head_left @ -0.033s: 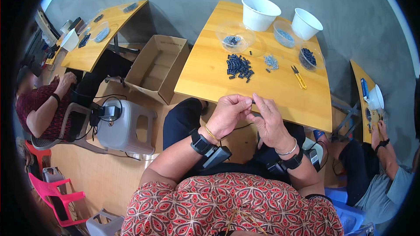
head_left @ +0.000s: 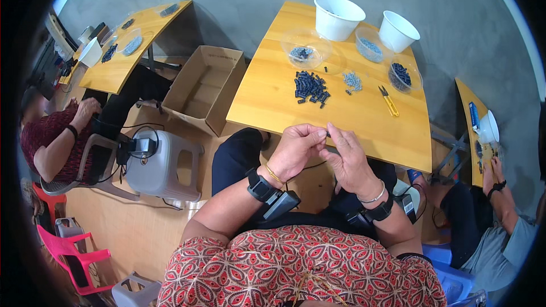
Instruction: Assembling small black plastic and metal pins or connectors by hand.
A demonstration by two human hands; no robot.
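Observation:
In front of the table's near edge my two hands meet at the fingertips. A tiny dark piece [head_left: 328, 134] shows between them, mostly hidden by the fingers; its kind is too small to make out. My left hand [head_left: 300, 146] pinches it between thumb and forefinger. The fingers of my right hand [head_left: 351, 158] close in on its other side. Beyond them on the table [head_left: 267, 99] lies a pile of short black cylindrical parts [head_left: 310, 87]. To its right are a small heap of silvery metal pieces [head_left: 352, 81] and yellow-handled snips [head_left: 389, 101].
Clear bowls with black [head_left: 401, 75] and silvery parts [head_left: 371, 50], another with mixed parts [head_left: 301, 52], and white tubs [head_left: 339, 20] [head_left: 399, 33] stand farther back. A cardboard box [head_left: 205, 88] sits left of the table, near a grey stool [head_left: 162, 159]. Other people work at both sides.
My right hand's fingers have shifted very slightly around the dark piece. At the left, the other person's hand has moved a little; the things on my table stay put.

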